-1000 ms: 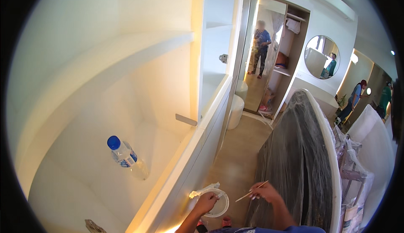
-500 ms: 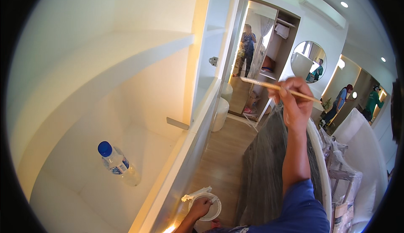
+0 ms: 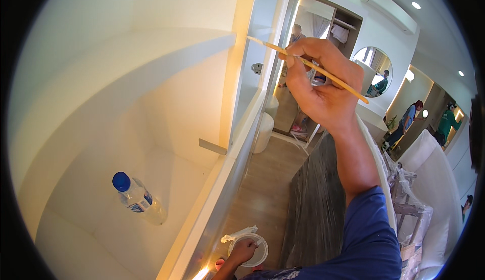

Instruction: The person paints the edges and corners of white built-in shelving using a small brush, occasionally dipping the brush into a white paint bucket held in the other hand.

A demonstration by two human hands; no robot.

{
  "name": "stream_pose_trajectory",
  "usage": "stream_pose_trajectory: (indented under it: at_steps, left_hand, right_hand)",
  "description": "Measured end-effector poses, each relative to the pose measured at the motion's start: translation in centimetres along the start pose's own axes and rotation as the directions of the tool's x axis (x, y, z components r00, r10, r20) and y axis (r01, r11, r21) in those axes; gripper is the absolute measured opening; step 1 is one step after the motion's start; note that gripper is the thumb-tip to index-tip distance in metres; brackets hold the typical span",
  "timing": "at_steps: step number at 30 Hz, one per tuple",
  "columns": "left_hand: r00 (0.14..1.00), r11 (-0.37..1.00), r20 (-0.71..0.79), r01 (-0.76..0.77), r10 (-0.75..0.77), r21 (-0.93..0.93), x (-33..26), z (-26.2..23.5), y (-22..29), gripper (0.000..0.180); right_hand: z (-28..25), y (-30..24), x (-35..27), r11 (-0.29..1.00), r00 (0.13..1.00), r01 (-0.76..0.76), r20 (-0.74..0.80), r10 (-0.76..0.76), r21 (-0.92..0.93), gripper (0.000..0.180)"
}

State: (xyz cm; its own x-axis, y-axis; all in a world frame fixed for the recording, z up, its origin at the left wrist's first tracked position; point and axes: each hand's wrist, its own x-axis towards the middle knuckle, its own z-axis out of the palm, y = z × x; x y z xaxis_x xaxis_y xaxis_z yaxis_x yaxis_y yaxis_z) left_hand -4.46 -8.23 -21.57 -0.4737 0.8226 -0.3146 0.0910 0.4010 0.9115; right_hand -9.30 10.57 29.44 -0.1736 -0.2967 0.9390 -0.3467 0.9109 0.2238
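Right hand [image 3: 323, 78]: bare, raised, thumb and fingers pinched on 1 slim brush [image 3: 343, 84], remaining fingers curled. Left hand [image 3: 243, 250]: bare, low, over 1 round white tub [image 3: 266, 252]; too small in view to tell whether it is closed on the rim or on something else.

Brush: 1, tan handle, pale tip. Held aslant, tip up and to the left, in front of the pale hinged panel [image 3: 254, 22]; handle end down and to the right. Judged very light; handle stiff and not especially slippery, bristles soft and easily splayed. Best hold: along the handle toward the tip, clear of the bristles.

Tub: 1, well below the brush, at the lower edge of the view. Judged smooth and slightly flexible, weight depending on contents. Best hold: the rim, kept level.

Surroundings: 2 metal hinges [image 3: 257, 68] on the panel; 1 clear bottle with blue cap [image 3: 141, 203], inside the white cabinet [image 3: 174, 40] at left; 1 dark film-wrapped item [image 3: 316, 189], right of the tub.
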Motion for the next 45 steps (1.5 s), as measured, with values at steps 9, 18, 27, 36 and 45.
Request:
stream_pose_trajectory:
  at_steps: [9,18,27,36,45]
  left_hand:
    - [0.996,0.996,-0.047,-0.067,0.070,0.065,0.1,0.0,-0.3,0.029]
    - [0.999,0.998,-0.036,-0.026,0.028,0.055,0.1,-0.3,0.0,0.029]
    - [1.000,0.999,-0.031,-0.002,0.004,0.054,0.2,-0.2,-0.7,0.029]
    - [1.000,1.000,-0.006,-0.011,0.011,0.026,0.2,-0.2,-0.7,0.033]
    - [1.000,1.000,-0.013,0.009,-0.009,0.022,-0.1,-0.5,0.0,0.032]
  right_hand:
    - [0.1,0.1,0.4,0.995,0.998,0.064,0.032,-0.061,-0.081,0.010]
    - [0.2,0.3,0.6,0.991,0.995,0.086,0.062,-0.080,-0.100,0.011]
    - [0.7,0.2,-0.3,0.995,0.994,0.080,0.076,-0.075,-0.068,0.011]
    - [0.9,1.2,1.0,0.995,0.997,0.067,-0.024,-0.069,-0.068,0.011]
    - [0.6,0.2,0.1,0.997,0.995,0.062,0.075,-0.058,-0.051,0.010]
